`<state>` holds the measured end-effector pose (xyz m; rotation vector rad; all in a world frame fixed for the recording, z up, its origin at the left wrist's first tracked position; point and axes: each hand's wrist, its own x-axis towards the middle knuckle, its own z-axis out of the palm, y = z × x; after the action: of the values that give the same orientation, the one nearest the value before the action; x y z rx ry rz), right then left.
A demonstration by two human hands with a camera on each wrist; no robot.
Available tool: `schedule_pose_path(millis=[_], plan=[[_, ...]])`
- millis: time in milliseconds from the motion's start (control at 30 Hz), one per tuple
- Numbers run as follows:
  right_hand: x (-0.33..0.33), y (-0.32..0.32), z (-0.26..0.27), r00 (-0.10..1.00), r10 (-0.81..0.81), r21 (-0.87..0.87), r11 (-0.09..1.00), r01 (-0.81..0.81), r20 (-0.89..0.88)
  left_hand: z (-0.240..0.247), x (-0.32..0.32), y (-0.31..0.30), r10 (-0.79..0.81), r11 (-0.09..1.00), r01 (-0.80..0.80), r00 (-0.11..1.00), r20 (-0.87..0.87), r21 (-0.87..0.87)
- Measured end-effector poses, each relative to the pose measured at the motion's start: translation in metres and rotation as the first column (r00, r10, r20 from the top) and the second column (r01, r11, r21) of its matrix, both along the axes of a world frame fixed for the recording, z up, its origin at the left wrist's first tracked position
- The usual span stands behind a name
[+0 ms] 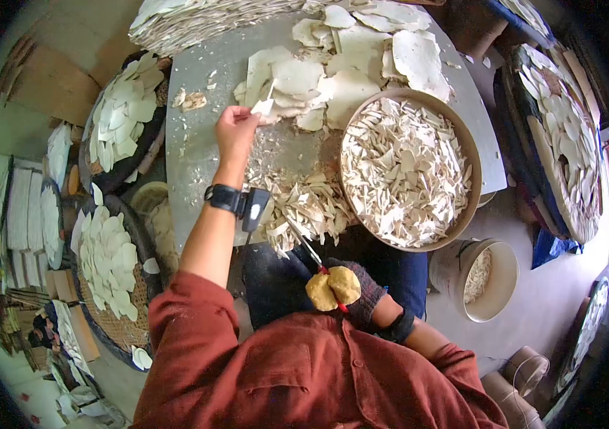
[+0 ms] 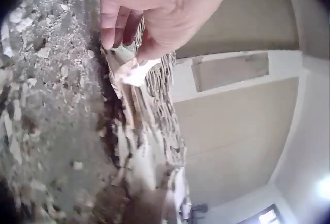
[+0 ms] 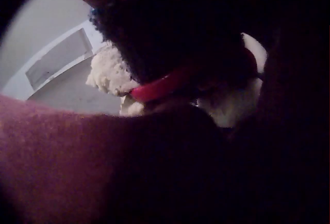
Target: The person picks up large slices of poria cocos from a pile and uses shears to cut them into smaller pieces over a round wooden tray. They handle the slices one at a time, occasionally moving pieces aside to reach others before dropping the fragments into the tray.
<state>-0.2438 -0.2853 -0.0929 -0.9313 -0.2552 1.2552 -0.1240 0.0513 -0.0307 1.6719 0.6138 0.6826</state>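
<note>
The left hand (image 1: 236,136) pinches a small white piece (image 1: 264,106) between thumb and fingers, at the near left edge of the flat pale pieces (image 1: 297,77); the left wrist view shows the hand (image 2: 154,12) with the piece (image 2: 135,73). In the lap, the gloved right hand (image 1: 367,289) grips scissors (image 1: 306,247) with red handles and yellowish padding (image 1: 333,287), their blades pointing at the heap of cut strips (image 1: 308,207). In the dark right wrist view, a red handle (image 3: 160,86) and padding (image 3: 111,72) show beside the glove; its fingers are mostly hidden.
A round tray (image 1: 474,179) full of cut strips sits on the metal table's (image 1: 194,154) right side. Stacked sheets (image 1: 204,27) stand at the back left. A white bucket (image 1: 501,282) is on the floor at right. Round racks of flat pieces (image 1: 108,261) flank the table.
</note>
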Motion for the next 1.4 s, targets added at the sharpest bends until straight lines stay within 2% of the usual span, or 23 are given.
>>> schedule_pose_path(millis=[33,67,100,167,200,233,267,367,433,567,600,667,733,833,967,1033,1067,1133,1167,1233,1300,1367,1400], plan=[[-0.002,-0.002,-0.008,0.998,0.011,0.002,1.000,-0.011,-0.062,0.008,-0.011,-0.006,-0.027,0.997,0.028,0.999,0.020,-0.079],[-0.004,0.002,-0.015,0.954,0.031,0.120,0.993,0.005,-0.299,0.015,-0.026,-0.013,-0.050,0.986,0.056,0.998,0.041,-0.157],[0.001,0.007,-0.013,0.993,0.005,0.230,0.973,0.023,-0.118,0.023,-0.041,-0.023,-0.074,0.968,0.086,0.995,0.062,-0.235],[0.011,0.015,-0.007,0.968,-0.110,0.432,0.902,0.001,0.227,0.049,-0.074,-0.052,-0.204,0.910,0.206,0.978,0.043,-0.359],[0.009,0.018,0.015,0.992,-0.127,0.364,0.924,0.121,-0.008,0.053,-0.090,-0.067,-0.272,0.867,0.262,0.962,0.038,-0.425],[0.007,0.020,0.034,0.957,-0.163,0.268,0.937,0.226,-0.239,0.050,-0.104,-0.078,-0.303,0.865,0.273,0.953,-0.004,-0.422],[0.005,0.021,0.021,0.960,-0.179,0.295,0.925,0.238,-0.214,0.046,-0.117,-0.089,-0.335,0.861,0.286,0.941,-0.046,-0.420],[0.007,0.028,0.019,0.866,0.007,0.456,0.852,0.256,-0.500,0.033,-0.145,-0.120,-0.391,0.850,0.311,0.913,-0.114,-0.425],[0.003,0.031,0.011,0.797,0.094,0.516,0.806,0.291,-0.596,0.029,-0.155,-0.132,-0.402,0.857,0.319,0.905,-0.138,-0.406],[0.000,0.027,0.006,0.692,0.222,0.534,0.800,0.274,-0.687,0.009,-0.164,-0.146,-0.232,0.913,0.203,0.972,-0.040,-0.354],[0.001,0.026,0.016,0.796,0.173,0.518,0.832,0.197,-0.581,0.009,-0.164,-0.153,-0.157,0.924,0.153,0.987,0.018,-0.349],[-0.009,0.022,-0.018,0.967,-0.080,0.231,0.963,0.138,-0.242,0.007,-0.159,-0.164,-0.005,0.928,0.040,0.995,0.095,-0.370],[-0.012,0.020,-0.019,0.984,-0.167,0.060,0.985,0.163,0.055,0.003,-0.155,-0.170,0.047,0.915,-0.002,0.994,0.101,-0.404],[-0.012,0.017,-0.012,0.957,-0.163,0.023,0.986,0.162,0.239,0.006,-0.155,-0.176,0.052,0.908,-0.002,0.993,0.108,-0.420],[-0.011,0.012,-0.013,0.935,-0.115,-0.060,0.988,0.143,0.335,0.005,-0.159,-0.168,-0.024,0.907,0.056,0.996,0.082,-0.418],[-0.010,0.014,-0.013,0.969,-0.128,0.075,0.991,0.115,0.211,0.005,-0.160,-0.162,-0.050,0.909,0.073,0.997,0.067,-0.410],[-0.008,0.016,-0.013,0.991,-0.127,0.231,0.967,0.111,0.053,0.006,-0.160,-0.159,-0.050,0.909,0.071,0.997,0.062,-0.410],[-0.007,0.019,-0.011,0.980,-0.117,0.302,0.940,0.161,-0.158,0.007,-0.161,-0.155,-0.098,0.904,0.112,0.994,0.056,-0.413],[-0.007,0.022,-0.011,0.967,-0.142,0.221,0.957,0.188,-0.211,0.007,-0.162,-0.151,-0.145,0.896,0.154,0.988,0.054,-0.417],[-0.009,0.022,-0.015,0.963,-0.170,0.112,0.974,0.196,-0.207,0.007,-0.161,-0.149,-0.187,0.888,0.188,0.981,0.046,-0.419],[-0.014,0.021,-0.026,0.982,-0.160,0.061,0.984,0.167,-0.098,0.006,-0.160,-0.148,-0.172,0.895,0.169,0.985,0.030,-0.413],[-0.012,0.020,-0.032,0.993,-0.113,0.036,0.993,0.113,0.012,0.002,-0.161,-0.147,-0.136,0.896,0.134,0.990,0.025,-0.423],[-0.013,0.019,-0.032,0.994,-0.111,0.049,0.993,0.111,0.000,0.001,-0.162,-0.146,-0.119,0.896,0.117,0.993,0.022,-0.429]])
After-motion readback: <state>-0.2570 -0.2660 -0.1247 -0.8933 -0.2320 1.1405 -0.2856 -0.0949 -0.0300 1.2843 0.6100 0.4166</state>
